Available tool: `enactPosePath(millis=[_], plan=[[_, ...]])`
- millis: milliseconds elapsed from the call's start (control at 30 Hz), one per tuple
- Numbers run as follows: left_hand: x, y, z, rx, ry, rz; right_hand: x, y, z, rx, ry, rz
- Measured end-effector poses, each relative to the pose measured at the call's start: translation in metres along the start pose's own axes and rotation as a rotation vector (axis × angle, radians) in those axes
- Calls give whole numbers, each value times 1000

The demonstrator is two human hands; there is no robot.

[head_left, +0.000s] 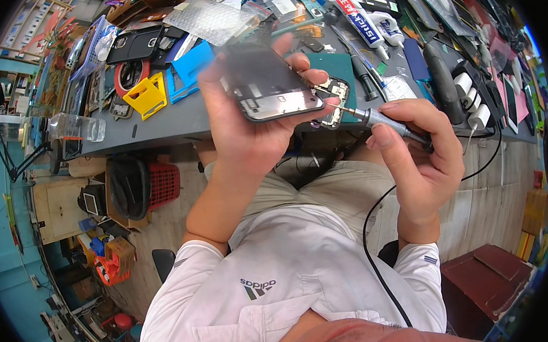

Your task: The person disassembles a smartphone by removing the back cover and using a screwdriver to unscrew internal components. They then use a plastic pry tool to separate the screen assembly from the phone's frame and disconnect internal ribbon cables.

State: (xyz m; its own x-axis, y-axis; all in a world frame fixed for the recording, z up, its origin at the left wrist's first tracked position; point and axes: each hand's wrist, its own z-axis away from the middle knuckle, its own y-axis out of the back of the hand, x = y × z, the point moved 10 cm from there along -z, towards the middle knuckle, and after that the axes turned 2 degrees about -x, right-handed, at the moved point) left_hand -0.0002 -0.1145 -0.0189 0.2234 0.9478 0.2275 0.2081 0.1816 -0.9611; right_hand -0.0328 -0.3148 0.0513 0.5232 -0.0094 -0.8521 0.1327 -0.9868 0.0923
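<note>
My left hand (238, 126) holds a dark smartphone (262, 74) tilted above the table's front edge, its fingers wrapped round the sides. A bright strip of reflection or bare metal runs along the phone's near end. Between the thumb and fingers of my right hand (427, 158) is a slim screwdriver (387, 124) with a grey metal handle. Its thin tip points left, close to the phone's near right corner; I cannot tell whether it touches. Just beyond the tip, an opened phone frame (340, 97) with bare inner parts lies partly on a green mat (330, 62), partly hidden by my left hand.
Yellow (147, 97) and blue phone stands (191, 66) sit left on the cluttered grey table. A glue-like tube box (357, 18), a white bottle (386, 29) and pen-like tools lie at the back right. A power strip (479, 96) with plugs is at right. A black cable (366, 228) crosses my right side.
</note>
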Motion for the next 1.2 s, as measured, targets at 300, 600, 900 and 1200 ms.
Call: enactPosePath(millis=[300, 600, 900, 1200], plan=[[43, -22, 22, 76, -690, -812, -2, 11, 2, 62, 23, 29], [39, -32, 29, -41, -827, -984, -3, -1, -3, 26, 55, 114], [36, -36, 29, -43, -830, -1003, -3, -6, -2, -26, 125, 200], [34, -37, 31, -82, -868, -1031, -7, -5, -6, 48, 107, 226]])
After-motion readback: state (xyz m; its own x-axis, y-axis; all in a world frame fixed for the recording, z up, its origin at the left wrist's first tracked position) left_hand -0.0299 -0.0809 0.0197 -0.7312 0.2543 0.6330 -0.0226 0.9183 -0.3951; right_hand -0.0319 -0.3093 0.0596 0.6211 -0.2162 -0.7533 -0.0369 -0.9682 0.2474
